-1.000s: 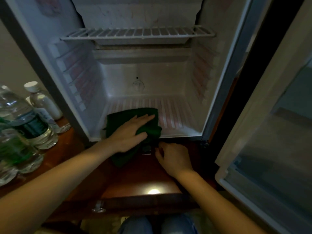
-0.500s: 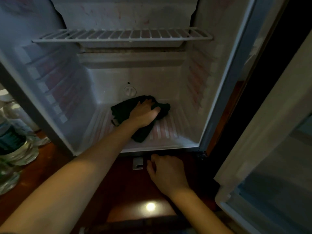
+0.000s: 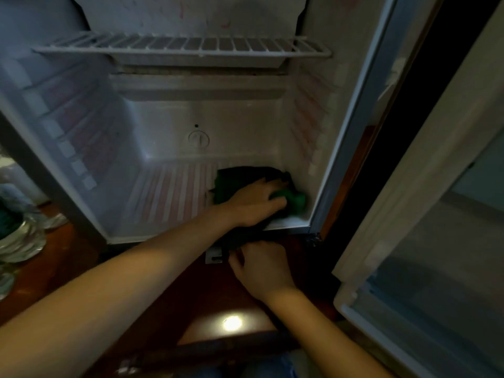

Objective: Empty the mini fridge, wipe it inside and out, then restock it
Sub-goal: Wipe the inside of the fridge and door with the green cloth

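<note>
A person wipes the emptied fridge (image 3: 169,118), the left hand (image 3: 256,204) pressing a green cloth (image 3: 234,181) into the 4 o'clock corner of the floor. The fingers lie spread and fairly flat on the cloth, pushing it rather than clutching it. The right hand (image 3: 261,268) rests at 6 o'clock on the wooden top (image 3: 68,255) just outside the fridge, loosely curled and holding nothing, beside a small metal bracket (image 3: 214,256).

The cloth's near edge trails over the front lip. On a pull outward it looks liable to catch on the bracket or slip from under the flat hand. The bottles (image 3: 19,236) stand at 9 o'clock, close to the left forearm's path, and a wide sweep leftward could topple them. The shelf (image 3: 185,46) at 12 o'clock hangs overhead, and a quick lift of the hand might knock it loose. The door (image 3: 425,186) stands open at 3 o'clock.
</note>
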Available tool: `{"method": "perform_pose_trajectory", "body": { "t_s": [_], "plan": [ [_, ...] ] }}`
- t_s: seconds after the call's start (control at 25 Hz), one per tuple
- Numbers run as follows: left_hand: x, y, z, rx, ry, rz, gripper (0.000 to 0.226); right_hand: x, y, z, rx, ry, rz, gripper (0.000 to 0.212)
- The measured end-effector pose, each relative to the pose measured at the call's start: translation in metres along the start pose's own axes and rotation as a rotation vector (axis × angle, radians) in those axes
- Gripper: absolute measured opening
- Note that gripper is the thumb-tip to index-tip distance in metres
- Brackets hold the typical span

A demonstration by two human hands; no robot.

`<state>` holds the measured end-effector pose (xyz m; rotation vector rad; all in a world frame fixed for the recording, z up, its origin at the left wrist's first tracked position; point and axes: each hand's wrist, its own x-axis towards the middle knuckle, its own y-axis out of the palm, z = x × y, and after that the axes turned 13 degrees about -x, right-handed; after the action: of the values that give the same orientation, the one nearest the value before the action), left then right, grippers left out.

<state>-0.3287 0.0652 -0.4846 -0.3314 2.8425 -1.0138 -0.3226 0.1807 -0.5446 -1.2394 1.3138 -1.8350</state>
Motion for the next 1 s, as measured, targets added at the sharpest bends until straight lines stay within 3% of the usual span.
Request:
{"method": "perform_pose_trajectory", "body": {
  "t_s": [0.08, 0.16, 0.28, 0.32, 0.4, 0.48, 0.56, 0.68, 0.8, 0.88, 0.92, 1.0],
  "plan": [
    [-0.033, 0.010, 0.000, 0.047, 0.174, 0.146, 0.061, -0.003, -0.007, 0.002, -0.001, -0.009, 0.064, 0.037],
    [-0.038, 0.006, 0.004, 0.069, 0.216, 0.212, 0.059, -0.004, -0.009, 0.002, 0.033, -0.003, 0.216, 0.044],
    [0.004, -0.011, 0.010, 0.063, 0.042, 0.095, 0.057, -0.003, -0.007, 0.004, -0.033, -0.019, 0.085, 0.019],
    [0.023, -0.017, 0.008, 0.049, -0.040, 0.023, 0.055, -0.001, -0.004, 0.002, -0.061, -0.026, 0.033, 0.021],
    [0.047, -0.021, 0.012, 0.037, -0.135, -0.083, 0.052, -0.001, -0.002, 0.001, -0.004, -0.048, 0.091, 0.027],
    [0.048, -0.016, 0.011, 0.078, -0.132, -0.117, 0.053, -0.001, -0.005, -0.001, 0.045, -0.041, 0.139, 0.029],
    [0.023, -0.003, 0.013, 0.101, -0.008, -0.073, 0.055, -0.003, -0.008, -0.003, 0.064, -0.028, 0.148, 0.029],
    [-0.023, 0.018, 0.006, 0.164, 0.191, 0.060, 0.052, -0.005, -0.021, 0.005, 0.034, 0.015, 0.369, 0.044],
    [-0.055, 0.018, -0.005, 0.202, 0.094, 0.150, 0.052, -0.014, -0.037, 0.016, -0.024, 0.013, 0.530, 0.049],
    [-0.075, 0.010, -0.015, 0.047, -0.023, 0.138, 0.041, -0.034, -0.050, 0.022, -0.035, -0.131, 0.440, 0.037],
    [-0.087, 0.006, -0.025, -0.150, -0.080, 0.048, 0.033, -0.047, -0.058, 0.021, 0.006, -0.177, 0.369, 0.031],
    [-0.114, -0.006, -0.046, -0.710, -0.218, -0.293, 0.026, -0.072, -0.075, 0.015, 0.188, -0.169, 0.261, 0.028]
  ]
}}
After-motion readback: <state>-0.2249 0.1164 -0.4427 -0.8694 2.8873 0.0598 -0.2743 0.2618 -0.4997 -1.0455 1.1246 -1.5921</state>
